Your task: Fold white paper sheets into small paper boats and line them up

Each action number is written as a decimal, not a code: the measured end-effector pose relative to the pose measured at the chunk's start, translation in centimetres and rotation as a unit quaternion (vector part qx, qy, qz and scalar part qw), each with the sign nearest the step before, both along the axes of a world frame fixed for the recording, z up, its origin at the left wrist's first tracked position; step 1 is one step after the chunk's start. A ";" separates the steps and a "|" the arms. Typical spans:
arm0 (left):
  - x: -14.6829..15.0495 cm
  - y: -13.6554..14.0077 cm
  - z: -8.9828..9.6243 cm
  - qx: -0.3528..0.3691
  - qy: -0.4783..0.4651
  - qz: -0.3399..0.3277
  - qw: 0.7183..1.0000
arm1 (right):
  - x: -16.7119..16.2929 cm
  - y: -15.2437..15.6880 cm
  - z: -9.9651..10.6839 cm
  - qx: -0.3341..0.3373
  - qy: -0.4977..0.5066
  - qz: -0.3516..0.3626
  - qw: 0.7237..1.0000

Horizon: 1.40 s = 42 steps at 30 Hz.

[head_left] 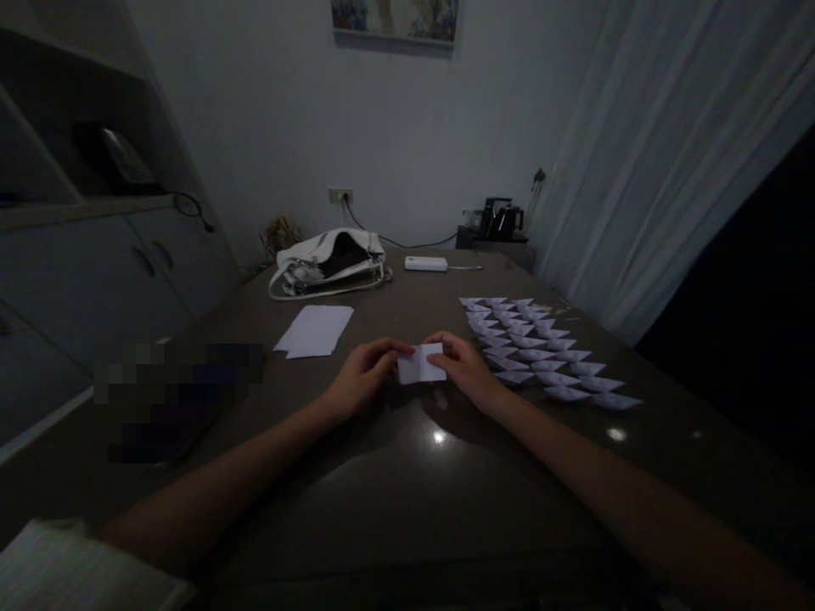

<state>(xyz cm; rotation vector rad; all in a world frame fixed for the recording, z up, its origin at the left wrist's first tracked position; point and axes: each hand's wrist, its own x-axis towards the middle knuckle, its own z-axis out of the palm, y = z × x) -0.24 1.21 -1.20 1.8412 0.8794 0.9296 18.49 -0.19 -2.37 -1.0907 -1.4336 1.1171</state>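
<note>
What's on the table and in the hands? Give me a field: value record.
left_hand: left hand grips the left side of the small white paper rectangle
right_hand: right hand grips its right side
surface: dark glossy table
left_of_hands: overlapping white paper sheets
right_of_hands: folded paper boats in rows
far_left: open white handbag
far_center: white rectangular device with a short cable
near_left: pixelated patch, contents not identifiable
lighting: dim
</note>
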 end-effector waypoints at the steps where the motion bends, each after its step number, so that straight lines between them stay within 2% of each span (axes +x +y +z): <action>1: 0.0 0.0 0.0 -0.001 0.004 0.002 1.000 | 0.0 0.0 0.0 -0.006 0.000 0.006 1.000; 8: -0.3 0.6 -0.5 0.060 0.055 0.041 0.996 | -0.1 -0.2 -0.1 -0.028 0.003 0.049 0.998; 11: -0.5 1.0 -0.8 0.055 0.094 0.066 0.992 | -0.1 -0.1 -0.6 -0.037 -0.006 0.058 0.998; 13: -0.6 0.9 -0.7 0.041 0.129 0.074 0.988 | 0.0 -0.1 -0.8 -0.040 -0.041 0.058 0.997; 15: -0.6 0.6 -0.5 0.047 0.168 0.075 0.982 | 0.1 -0.2 -0.8 -0.010 -0.119 0.041 0.992; 18: -0.6 0.2 -0.3 0.085 0.220 0.061 0.970 | 0.4 -0.7 -0.3 0.100 -0.286 -0.010 0.953; 21: -0.6 -0.1 -0.3 0.110 0.241 0.059 0.962 | 0.5 -1.1 0.3 0.185 -0.381 -0.011 0.906; 24: -0.5 -0.1 -0.4 0.119 0.253 0.070 0.958 | 0.6 -1.2 0.5 0.205 -0.412 0.011 0.888; 30: -0.4 -0.5 0.1 0.146 0.265 0.069 0.951 | 0.5 -1.4 0.5 0.197 -0.450 0.020 0.871; 33: -0.5 -0.5 0.6 0.137 0.268 0.046 0.953 | 0.5 -1.5 0.5 0.199 -0.458 0.017 0.866; 38: -0.9 0.3 1.1 0.055 0.215 -0.066 0.973 | 0.6 -1.4 0.4 0.192 -0.458 0.017 0.868; 42: -1.1 0.6 0.8 0.046 0.209 -0.074 0.974 | 0.6 -1.3 0.4 0.187 -0.439 0.014 0.879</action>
